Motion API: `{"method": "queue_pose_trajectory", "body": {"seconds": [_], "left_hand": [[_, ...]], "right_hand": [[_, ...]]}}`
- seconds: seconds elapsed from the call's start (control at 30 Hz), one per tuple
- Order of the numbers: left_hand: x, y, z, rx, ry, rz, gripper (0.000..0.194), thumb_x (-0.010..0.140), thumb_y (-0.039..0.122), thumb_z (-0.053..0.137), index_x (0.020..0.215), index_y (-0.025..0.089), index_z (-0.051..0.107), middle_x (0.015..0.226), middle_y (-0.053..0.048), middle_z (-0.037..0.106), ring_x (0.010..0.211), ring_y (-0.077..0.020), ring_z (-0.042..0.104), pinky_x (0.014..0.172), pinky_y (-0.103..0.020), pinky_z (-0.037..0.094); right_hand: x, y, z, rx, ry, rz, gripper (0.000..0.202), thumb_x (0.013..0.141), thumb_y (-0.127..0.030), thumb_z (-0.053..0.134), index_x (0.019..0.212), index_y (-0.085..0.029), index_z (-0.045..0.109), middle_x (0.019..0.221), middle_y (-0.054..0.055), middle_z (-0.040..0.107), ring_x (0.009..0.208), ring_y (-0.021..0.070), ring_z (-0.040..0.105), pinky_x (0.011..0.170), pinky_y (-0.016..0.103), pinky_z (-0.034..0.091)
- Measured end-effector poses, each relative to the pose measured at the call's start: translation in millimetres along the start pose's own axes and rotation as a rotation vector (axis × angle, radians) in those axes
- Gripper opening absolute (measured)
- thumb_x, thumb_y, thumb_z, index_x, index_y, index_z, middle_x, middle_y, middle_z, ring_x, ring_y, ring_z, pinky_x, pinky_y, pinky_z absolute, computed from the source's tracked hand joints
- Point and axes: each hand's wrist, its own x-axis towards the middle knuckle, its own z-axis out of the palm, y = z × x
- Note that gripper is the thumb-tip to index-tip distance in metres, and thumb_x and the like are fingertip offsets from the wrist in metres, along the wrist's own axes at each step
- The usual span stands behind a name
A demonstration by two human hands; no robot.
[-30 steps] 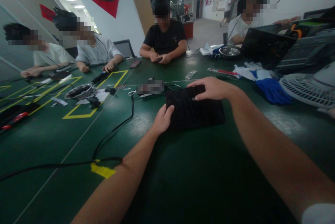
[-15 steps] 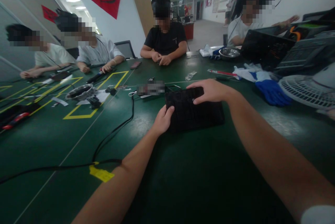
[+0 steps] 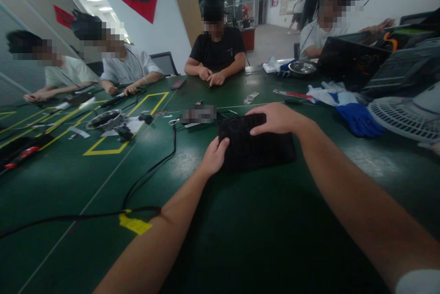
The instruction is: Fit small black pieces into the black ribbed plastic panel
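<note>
- From my remote view, the black case (image 3: pixel 263 151) lies ahead on the green surface (image 3: pixel 275 225), its flat side up.
- Left hand (image 3: pixel 213 157) at the case's 9 o'clock edge: holding it, thumb on the upper face, fingers underneath hidden from me.
- Right hand (image 3: pixel 277 119) at the 1 o'clock edge: also holding the case, thumb on its face; I cannot tell how firmly.
- Near the case at 10 o'clock I log a blurred-out item (image 3: pixel 198 114); a black cable (image 3: pixel 151 170) runs nearby.
- Blue-and-white gloves (image 3: pixel 359 117) lie at 3 o'clock, a white fan (image 3: pixel 405 117) just beyond.
- Steel bowl (image 3: pixel 302 67) at 1 o'clock, well apart.
</note>
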Motion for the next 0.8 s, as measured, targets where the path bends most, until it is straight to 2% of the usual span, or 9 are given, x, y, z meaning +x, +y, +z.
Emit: {"method": "queue_pose_trajectory", "body": {"seconds": [0.2,0.53,0.8], "left_hand": [[-0.6,0.4,1.4,-0.028,0.002,-0.013,0.046,0.100,0.052,0.052,0.118,0.015,0.072,0.122,-0.012,0.078,0.118,-0.0322,0.069,0.107,-0.045,0.053],[-0.9,1.8,1.7,-0.028,-0.005,-0.021,0.046,0.100,0.049,0.052,0.121,0.014,0.071,0.124,-0.013,0.079,0.119,-0.0323,0.070,0.108,-0.045,0.054],[-0.3,1.4,1.6,-0.012,0.000,-0.006,0.044,0.100,0.050,0.051,0.118,0.015,0.072,0.122,-0.012,0.079,0.118,-0.0320,0.070,0.107,-0.044,0.053]], "right_hand": [[1.0,0.3,1.9,0.003,0.011,0.002,0.068,0.083,-0.065,0.078,0.142,-0.032,0.075,0.136,0.009,0.078,0.126,0.0401,0.070,0.103,0.052,0.054],[0.9,2.4,1.9,0.015,0.011,0.013,0.062,0.086,-0.065,0.075,0.140,-0.034,0.076,0.136,0.006,0.078,0.125,0.0369,0.071,0.106,0.049,0.054],[1.2,6.6,0.4,0.085,0.021,-0.023,0.056,0.088,-0.053,0.077,0.140,-0.032,0.076,0.138,0.006,0.077,0.128,0.0354,0.070,0.110,0.049,0.053]]}}
